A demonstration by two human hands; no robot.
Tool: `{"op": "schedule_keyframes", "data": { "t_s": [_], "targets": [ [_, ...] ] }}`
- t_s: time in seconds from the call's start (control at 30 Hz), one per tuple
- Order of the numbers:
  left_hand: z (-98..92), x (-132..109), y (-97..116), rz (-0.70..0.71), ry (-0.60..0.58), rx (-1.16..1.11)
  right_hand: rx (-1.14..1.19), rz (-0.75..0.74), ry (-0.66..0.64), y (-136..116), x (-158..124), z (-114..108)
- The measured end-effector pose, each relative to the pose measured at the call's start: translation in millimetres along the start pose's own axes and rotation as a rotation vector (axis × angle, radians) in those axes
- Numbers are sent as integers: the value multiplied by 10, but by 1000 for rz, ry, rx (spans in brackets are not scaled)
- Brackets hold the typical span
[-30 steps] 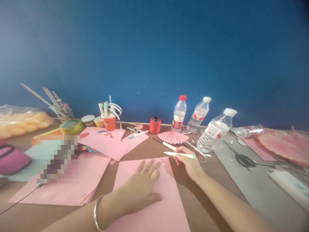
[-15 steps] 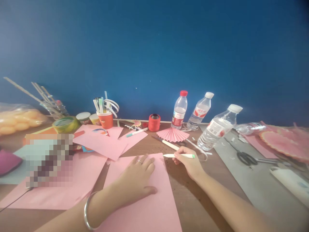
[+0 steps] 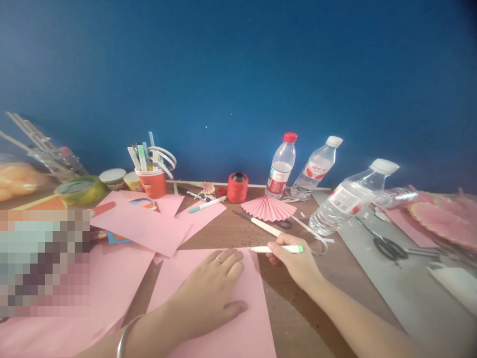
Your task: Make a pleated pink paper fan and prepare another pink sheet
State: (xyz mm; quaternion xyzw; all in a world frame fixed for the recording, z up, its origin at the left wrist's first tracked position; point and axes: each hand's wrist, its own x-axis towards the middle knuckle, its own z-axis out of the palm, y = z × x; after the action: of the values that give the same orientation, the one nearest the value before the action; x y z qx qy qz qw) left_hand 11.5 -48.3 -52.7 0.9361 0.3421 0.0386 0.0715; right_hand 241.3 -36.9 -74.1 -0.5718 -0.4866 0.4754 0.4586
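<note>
My left hand [image 3: 212,291] lies flat, fingers spread, on a pink sheet of paper [image 3: 246,328] in the lower middle. A ring and a silver bangle are on that hand and wrist. Between the fingers of my right hand [image 3: 294,261] is a white marker with a green end [image 3: 281,249], its tip at the sheet's upper right corner. Just beyond lies another white marker [image 3: 265,227], near a pleated pink paper fan [image 3: 267,208]. Scissors [image 3: 283,223] lie partly under the fan and marker.
Three upright or leaning bottles [image 3: 281,171] stand at the back right. A red thread spool [image 3: 237,188] and a red cup of pens [image 3: 151,182] are at the back. More pink sheets [image 3: 112,278] lie left; black-handled scissors [image 3: 390,248] rest on a grey mat [image 3: 367,258].
The marker tip in my right hand has moved slightly left, onto the sheet's corner. The view has come a little closer. My left hand stays flat on the paper.
</note>
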Motion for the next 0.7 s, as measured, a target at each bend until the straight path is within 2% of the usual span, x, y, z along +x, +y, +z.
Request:
{"op": "schedule_keyframes", "data": {
  "t_s": [0.2, 0.5, 0.7],
  "targets": [
    [99, -17, -74, 9, -4, -17, 21, 28, 27, -2, 28, -9],
    [94, -17, -91, 1, -17, -77, 6, 41, -18, 6, 26, -42],
    [105, -9, -93, 4, -11, -98, 2, 36, 0, 24, 29, -39]
  ]
}}
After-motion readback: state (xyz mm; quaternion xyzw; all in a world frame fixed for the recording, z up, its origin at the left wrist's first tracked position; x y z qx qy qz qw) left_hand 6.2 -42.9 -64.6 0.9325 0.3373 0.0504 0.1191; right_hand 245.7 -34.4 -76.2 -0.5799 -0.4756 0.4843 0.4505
